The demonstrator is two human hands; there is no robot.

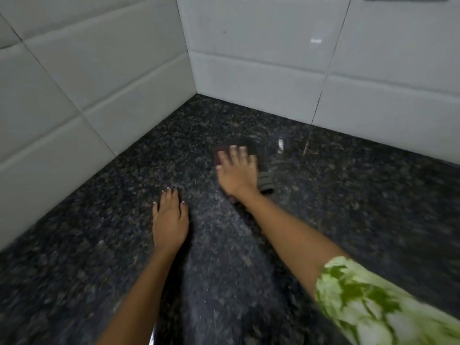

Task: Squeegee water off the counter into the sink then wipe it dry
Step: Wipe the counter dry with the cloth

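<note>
The dark speckled granite counter (99,245) fills the lower part of the head view. My right hand (235,171) presses flat on a dark cloth (267,181), most of which lies hidden under the palm, in the middle of the counter near the far corner. Part of the cloth bunches out at the wrist's right side. My left hand (170,217) rests flat on the counter to the lower left, fingers together, holding nothing. A paler streak runs along the stone between my two arms. No sink and no squeegee are in view.
White tiled walls (82,78) meet in a corner (196,93) behind the counter, one on the left and one at the back. A green and white sleeve (368,297) covers my right upper arm at the lower right.
</note>
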